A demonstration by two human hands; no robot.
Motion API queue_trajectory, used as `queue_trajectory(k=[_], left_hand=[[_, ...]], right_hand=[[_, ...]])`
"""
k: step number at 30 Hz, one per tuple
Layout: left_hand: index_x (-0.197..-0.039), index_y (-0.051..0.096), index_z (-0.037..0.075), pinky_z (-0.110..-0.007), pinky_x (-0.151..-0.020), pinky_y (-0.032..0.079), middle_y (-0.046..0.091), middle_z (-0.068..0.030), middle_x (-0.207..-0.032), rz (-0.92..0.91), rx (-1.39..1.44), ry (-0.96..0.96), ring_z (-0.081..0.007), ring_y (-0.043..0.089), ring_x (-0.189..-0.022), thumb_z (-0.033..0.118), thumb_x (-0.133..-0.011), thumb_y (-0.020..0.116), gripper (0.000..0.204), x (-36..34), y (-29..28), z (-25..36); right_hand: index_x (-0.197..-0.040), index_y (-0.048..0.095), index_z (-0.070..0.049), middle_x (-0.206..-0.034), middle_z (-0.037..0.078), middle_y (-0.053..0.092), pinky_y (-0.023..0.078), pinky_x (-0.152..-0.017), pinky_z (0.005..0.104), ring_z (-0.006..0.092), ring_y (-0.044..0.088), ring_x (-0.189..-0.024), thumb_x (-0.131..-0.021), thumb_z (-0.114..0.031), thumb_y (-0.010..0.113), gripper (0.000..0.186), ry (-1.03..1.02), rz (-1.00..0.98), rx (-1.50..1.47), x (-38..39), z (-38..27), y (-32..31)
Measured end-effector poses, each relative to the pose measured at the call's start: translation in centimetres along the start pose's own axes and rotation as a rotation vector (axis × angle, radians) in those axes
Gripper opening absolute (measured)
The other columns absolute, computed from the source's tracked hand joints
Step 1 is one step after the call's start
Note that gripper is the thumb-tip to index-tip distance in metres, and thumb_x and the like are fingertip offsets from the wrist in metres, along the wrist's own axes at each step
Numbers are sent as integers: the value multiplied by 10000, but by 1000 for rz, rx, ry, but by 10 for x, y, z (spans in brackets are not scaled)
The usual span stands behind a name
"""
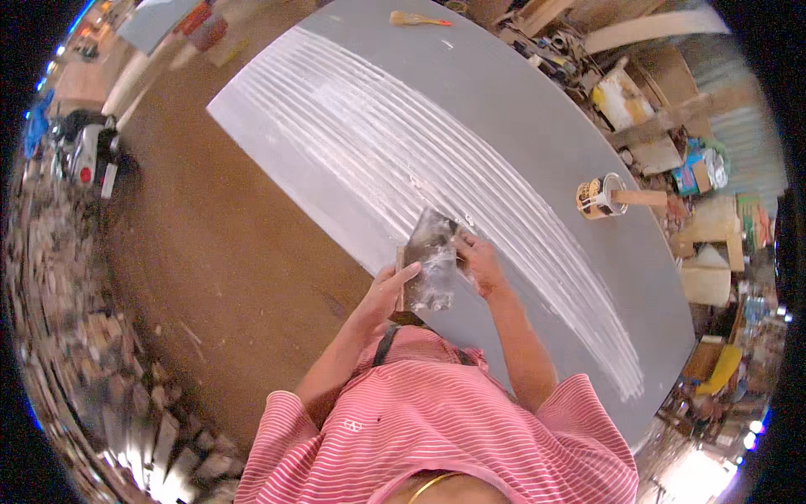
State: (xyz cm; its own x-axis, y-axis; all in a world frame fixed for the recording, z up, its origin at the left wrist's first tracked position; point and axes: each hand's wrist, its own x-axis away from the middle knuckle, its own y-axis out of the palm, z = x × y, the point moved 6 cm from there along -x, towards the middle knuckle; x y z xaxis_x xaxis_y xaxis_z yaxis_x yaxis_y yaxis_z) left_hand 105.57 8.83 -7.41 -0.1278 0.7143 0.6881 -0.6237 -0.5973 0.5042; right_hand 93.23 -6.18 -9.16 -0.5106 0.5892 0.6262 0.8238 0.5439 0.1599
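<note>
My left hand [395, 286] is closed round a narrow light-brown strip and the left side of a dark, flat plate [432, 248] smeared with white material, with the thumb on the plate. My right hand [478, 267] grips the same plate near its upper right side. Beneath both hands lies a large grey board [546, 328] with curved edges, covered across a wide band in ridged white paste [378, 118]. A tin [594, 197] with a wooden stick [640, 197] across its top sits on the board to the right. A brush [420, 18] lies near the board's far edge.
Brown floor [210, 286] lies left of the board. A motorbike [92, 151] stands at the far left, with piled wood scraps [59, 353] below it. Clutter, including cardboard [705, 277] and a yellow object [718, 370], runs along the board's right side.
</note>
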Motion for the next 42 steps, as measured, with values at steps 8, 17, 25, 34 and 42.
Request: queue_trajectory(k=[8,17,25,34,42], left_hand=[[-1165,528,14,-265,-646,518,611,-84,-1020,33,-386,257,-151,625,-838,185,-857,601,359,-145,-66,145],[-1163,527,8,-260,-802,433,600,-52,-1002,-18,-899,337,-122,541,-892,134,-836,594,357,-234,-86,195],[-1157,523,4,-288,-759,443,601,-56,-969,-141,-763,332,-144,539,-851,105,-850,568,327,-245,-85,192],[-1231,476,-18,-321,-859,451,580,-100,-1107,-131,-1054,374,-178,549,-995,152,-872,576,410,-202,-22,207],[-1125,503,-9,-365,-745,458,617,-166,-919,-147,-1235,477,-266,587,-830,173,-852,566,333,-161,205,217]], right_hand=[[-872,635,17,-699,38,603,457,-517,264,95,547,-590,-849,-109,621,129,-127,759,603,2,57,-173],[-757,650,12,-588,70,608,454,-489,289,128,583,-522,-785,-217,688,234,-168,719,673,-64,47,-84],[-713,641,9,-583,105,610,461,-541,360,177,597,-542,-726,-271,719,291,-142,611,686,-143,-17,22],[-824,671,4,-638,57,604,465,-545,311,123,548,-585,-783,-214,703,224,-219,496,431,-158,-17,19],[-841,665,19,-570,72,541,447,-554,323,123,517,-566,-801,-224,686,247,-454,579,33,-28,-157,-120]])
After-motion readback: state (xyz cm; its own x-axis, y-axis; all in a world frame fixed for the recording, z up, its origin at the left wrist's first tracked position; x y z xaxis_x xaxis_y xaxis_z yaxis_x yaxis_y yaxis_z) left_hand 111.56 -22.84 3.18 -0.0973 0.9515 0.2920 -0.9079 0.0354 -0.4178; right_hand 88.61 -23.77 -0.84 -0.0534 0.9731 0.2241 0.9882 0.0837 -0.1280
